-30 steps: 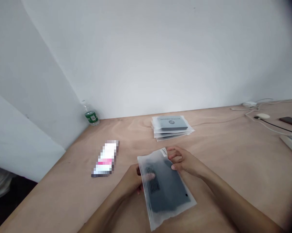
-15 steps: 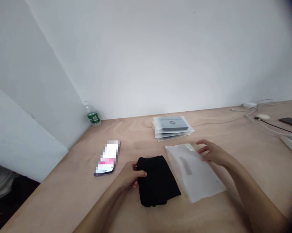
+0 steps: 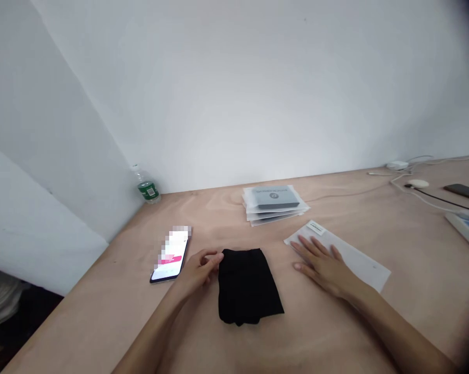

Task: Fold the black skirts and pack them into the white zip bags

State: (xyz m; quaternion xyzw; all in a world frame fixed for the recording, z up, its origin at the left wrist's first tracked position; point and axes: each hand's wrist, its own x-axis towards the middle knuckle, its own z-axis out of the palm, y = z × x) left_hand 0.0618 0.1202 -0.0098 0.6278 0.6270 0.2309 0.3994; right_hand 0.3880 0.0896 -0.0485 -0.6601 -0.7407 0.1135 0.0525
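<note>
Black cloth (image 3: 248, 285) edge touching left hand (image 3: 197, 270)

A plain workroom: white walls (image 3: 234, 93), plywood workbench (image 3: 102, 311), stacked sealed packets (image 3: 275, 204).

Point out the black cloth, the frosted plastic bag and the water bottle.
Black cloth (image 3: 248, 285), head view, its middle.
Frosted plastic bag (image 3: 364, 270), head view, its bare right end.
Water bottle (image 3: 147, 190), head view, its green label.
</note>
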